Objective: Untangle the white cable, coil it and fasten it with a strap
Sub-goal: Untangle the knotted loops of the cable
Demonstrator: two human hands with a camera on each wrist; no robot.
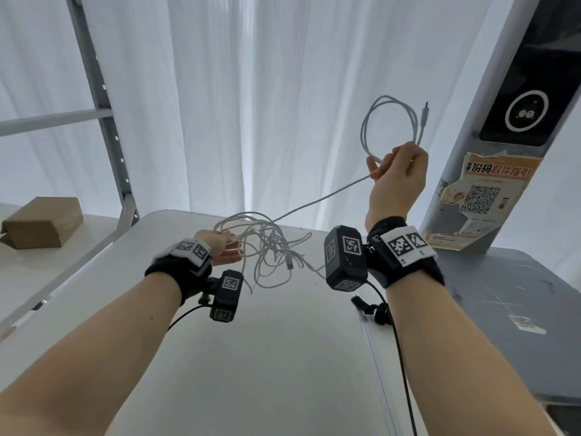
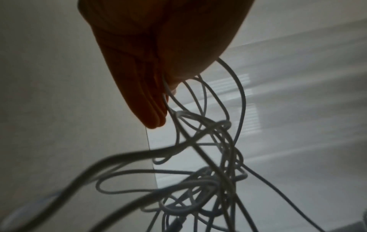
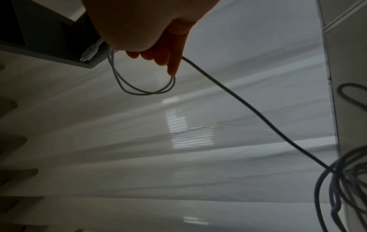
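My right hand (image 1: 397,174) is raised above the table and grips two small loops of the white cable (image 1: 388,121), whose plug end (image 1: 425,112) sticks up beside them. From that hand one strand slants down to a loose tangle (image 1: 270,250) on the white table (image 1: 251,357). My left hand (image 1: 224,247) sits at the tangle's left side; the left wrist view shows its thumb pinching strands (image 2: 165,87) against straight fingers (image 2: 152,116). The right wrist view shows the loops (image 3: 143,92) hanging from curled fingers (image 3: 172,62). A small black strap-like piece (image 1: 374,309) lies near the table's right edge.
A cardboard box (image 1: 41,221) sits on a side surface at the left, beside a grey metal rack frame (image 1: 103,121). At the right stands a grey post with a screen and a QR poster (image 1: 481,196), with a grey surface (image 1: 518,294) below. White curtains hang behind.
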